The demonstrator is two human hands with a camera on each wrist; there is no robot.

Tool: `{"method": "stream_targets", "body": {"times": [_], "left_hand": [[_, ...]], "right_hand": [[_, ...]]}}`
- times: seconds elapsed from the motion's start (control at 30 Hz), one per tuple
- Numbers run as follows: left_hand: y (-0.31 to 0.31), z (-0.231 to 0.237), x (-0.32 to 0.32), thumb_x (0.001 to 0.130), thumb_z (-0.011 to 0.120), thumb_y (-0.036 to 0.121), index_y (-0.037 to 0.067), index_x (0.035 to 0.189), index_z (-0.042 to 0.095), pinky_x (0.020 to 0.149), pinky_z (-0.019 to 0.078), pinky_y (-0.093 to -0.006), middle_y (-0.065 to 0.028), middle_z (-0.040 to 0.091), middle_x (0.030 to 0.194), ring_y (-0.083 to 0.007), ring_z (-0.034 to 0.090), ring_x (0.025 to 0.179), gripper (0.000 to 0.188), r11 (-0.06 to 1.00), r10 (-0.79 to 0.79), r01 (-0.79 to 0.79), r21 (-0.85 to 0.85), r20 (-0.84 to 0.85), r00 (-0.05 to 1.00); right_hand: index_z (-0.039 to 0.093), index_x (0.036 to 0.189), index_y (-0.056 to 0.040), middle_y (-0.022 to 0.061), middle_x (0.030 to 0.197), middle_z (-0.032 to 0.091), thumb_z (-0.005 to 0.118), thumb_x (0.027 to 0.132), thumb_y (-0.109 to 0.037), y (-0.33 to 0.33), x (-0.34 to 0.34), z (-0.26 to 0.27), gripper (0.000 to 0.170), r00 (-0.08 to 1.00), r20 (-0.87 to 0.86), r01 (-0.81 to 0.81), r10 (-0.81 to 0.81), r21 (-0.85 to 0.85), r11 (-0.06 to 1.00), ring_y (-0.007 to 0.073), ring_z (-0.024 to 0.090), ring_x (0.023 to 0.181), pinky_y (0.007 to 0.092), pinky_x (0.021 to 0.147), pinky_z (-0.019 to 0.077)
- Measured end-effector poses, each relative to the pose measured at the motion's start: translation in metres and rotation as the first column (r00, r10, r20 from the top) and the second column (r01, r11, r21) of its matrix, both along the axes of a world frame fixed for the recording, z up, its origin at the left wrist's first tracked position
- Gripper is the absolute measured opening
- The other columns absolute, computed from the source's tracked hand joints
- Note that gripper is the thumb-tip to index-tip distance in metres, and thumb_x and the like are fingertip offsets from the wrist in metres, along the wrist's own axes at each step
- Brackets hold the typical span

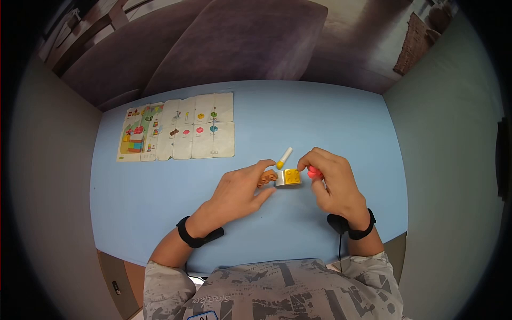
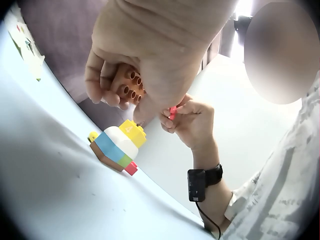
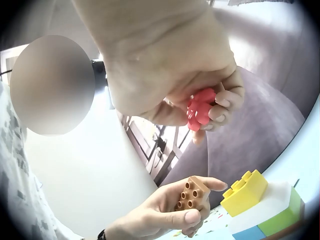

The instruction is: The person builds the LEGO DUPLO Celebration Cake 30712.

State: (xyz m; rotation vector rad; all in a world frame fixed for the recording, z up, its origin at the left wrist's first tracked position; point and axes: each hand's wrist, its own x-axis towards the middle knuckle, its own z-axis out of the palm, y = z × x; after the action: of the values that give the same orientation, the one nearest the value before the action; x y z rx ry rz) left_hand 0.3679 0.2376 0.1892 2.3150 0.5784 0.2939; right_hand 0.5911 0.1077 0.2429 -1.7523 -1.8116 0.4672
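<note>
My left hand (image 1: 237,186) holds a brown studded toy brick (image 3: 192,196) between thumb and fingers, left of a small stack of toy bricks. On top of that stack is a yellow brick (image 2: 133,131) bearing a 4. Below it come a white rounded brick (image 2: 120,139), then blue (image 2: 108,146) and green bricks (image 2: 125,161) over a brown base (image 2: 101,157). A red piece (image 2: 131,169) sticks out at the stack's end. To the right, my right hand (image 1: 337,181) pinches a pinkish-red flower-shaped piece (image 3: 201,107), its index fingertip close to the yellow brick.
Just beyond the stack, a white stick with a yellow end (image 1: 286,155) lies on the blue table (image 1: 320,117). A creased picture sheet (image 1: 178,140) is spread at the back left. Grey panels (image 1: 448,160) stand at both sides.
</note>
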Motion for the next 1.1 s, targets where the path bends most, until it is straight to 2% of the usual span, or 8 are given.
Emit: {"method": "stream_targets", "body": {"times": [0.1, 0.2, 0.3, 0.47, 0.7, 0.87, 0.97, 1.1], "left_hand": [[-0.002, -0.005, 0.007, 0.09, 0.083, 0.032, 0.008, 0.143, 0.059, 0.077, 0.059, -0.0425, -0.0178, 0.077, 0.099, -0.0358, 0.075, 0.086, 0.063, 0.999, -0.027, 0.027, 0.027, 0.003, 1.0], [-0.002, -0.015, 0.016, 0.089, 0.084, 0.035, 0.008, 0.138, 0.064, 0.077, 0.0593, -0.0426, -0.0167, 0.077, 0.101, -0.0349, 0.075, 0.087, 0.06, 0.998, -0.051, 0.051, 0.04, 0.006, 0.999], [-0.002, -0.025, 0.021, 0.089, 0.084, 0.034, 0.006, 0.127, 0.071, 0.077, 0.0595, -0.043, -0.0148, 0.078, 0.1, -0.0343, 0.075, 0.086, 0.05, 0.993, -0.087, 0.085, 0.078, 0.018, 0.996], [-0.004, -0.022, 0.024, 0.087, 0.083, 0.029, 0.004, 0.115, 0.076, 0.074, 0.0596, -0.0424, -0.0132, 0.078, 0.097, -0.0329, 0.075, 0.085, 0.038, 0.993, -0.08, 0.083, 0.089, -0.039, 0.996], [-0.006, -0.032, 0.025, 0.085, 0.081, 0.024, 0.003, 0.115, 0.075, 0.075, 0.0604, -0.0422, -0.0142, 0.078, 0.096, -0.0317, 0.076, 0.086, 0.037, 0.985, -0.073, 0.072, 0.158, 0.0, 0.997], [-0.007, -0.029, 0.025, 0.084, 0.082, 0.024, 0.002, 0.114, 0.075, 0.075, 0.0605, -0.0426, -0.0149, 0.078, 0.095, -0.0328, 0.076, 0.086, 0.038, 0.983, -0.075, 0.077, 0.169, -0.019, 0.997], [-0.007, -0.032, 0.025, 0.084, 0.082, 0.025, 0.002, 0.113, 0.075, 0.074, 0.06, -0.0435, -0.0149, 0.077, 0.092, -0.0337, 0.075, 0.085, 0.037, 0.981, -0.077, 0.071, 0.183, 0.026, 0.997], [-0.006, -0.027, 0.024, 0.083, 0.084, 0.026, 0.003, 0.112, 0.075, 0.073, 0.0595, -0.0441, -0.0143, 0.077, 0.09, -0.0339, 0.075, 0.085, 0.038, 0.985, -0.079, 0.082, 0.153, -0.026, 0.997]], "right_hand": [[0.065, 0.117, -0.0022, 0.0158, 0.091, 0.07, 0.074, 0.09, -0.022, 0.004, -0.017, 0.004, 0.035, 0.993, 0.1, 0.075, -0.071, -0.042, 0.996, 0.0357, 0.07, 0.078, 0.0419, 0.069, 0.0555], [0.067, 0.113, -0.0023, 0.015, 0.088, 0.07, 0.083, 0.087, -0.031, 0.003, -0.015, -0.012, 0.042, 0.952, 0.307, 0.049, 0.001, -0.156, 0.986, 0.0352, 0.072, 0.08, 0.0437, 0.069, 0.0559], [0.067, 0.111, -0.0016, 0.0143, 0.088, 0.071, 0.087, 0.084, -0.036, 0.007, -0.016, -0.035, 0.049, 0.927, 0.369, 0.012, 0.062, -0.195, 0.981, 0.0346, 0.073, 0.079, 0.0446, 0.067, 0.0557], [0.068, 0.106, -0.0006, 0.0144, 0.085, 0.072, 0.085, 0.086, -0.031, 0.012, -0.017, -0.036, 0.04, 0.931, 0.36, 0.025, 0.066, -0.241, 0.97, 0.0353, 0.073, 0.076, 0.0466, 0.066, 0.0553], [0.069, 0.103, -0.0012, 0.0156, 0.081, 0.071, 0.085, 0.087, -0.031, 0.011, -0.015, -0.033, 0.037, 0.947, 0.314, 0.007, 0.074, -0.247, 0.969, 0.0364, 0.072, 0.077, 0.0481, 0.067, 0.055], [0.07, 0.105, -0.0022, 0.0149, 0.082, 0.072, 0.086, 0.085, -0.034, 0.011, -0.015, -0.034, 0.041, 0.945, 0.319, 0.021, 0.065, -0.259, 0.966, 0.0362, 0.073, 0.077, 0.0482, 0.068, 0.0553], [0.071, 0.108, -0.0038, 0.014, 0.082, 0.073, 0.088, 0.083, -0.037, 0.01, -0.016, -0.033, 0.045, 0.95, 0.308, 0.022, 0.051, -0.23, 0.973, 0.0353, 0.073, 0.077, 0.0475, 0.067, 0.0555], [0.073, 0.112, -0.0059, 0.013, 0.082, 0.073, 0.088, 0.082, -0.041, 0.008, -0.02, -0.028, 0.049, 0.933, 0.356, 0.022, 0.054, -0.204, 0.979, 0.0342, 0.073, 0.076, 0.046, 0.066, 0.0557]]}}
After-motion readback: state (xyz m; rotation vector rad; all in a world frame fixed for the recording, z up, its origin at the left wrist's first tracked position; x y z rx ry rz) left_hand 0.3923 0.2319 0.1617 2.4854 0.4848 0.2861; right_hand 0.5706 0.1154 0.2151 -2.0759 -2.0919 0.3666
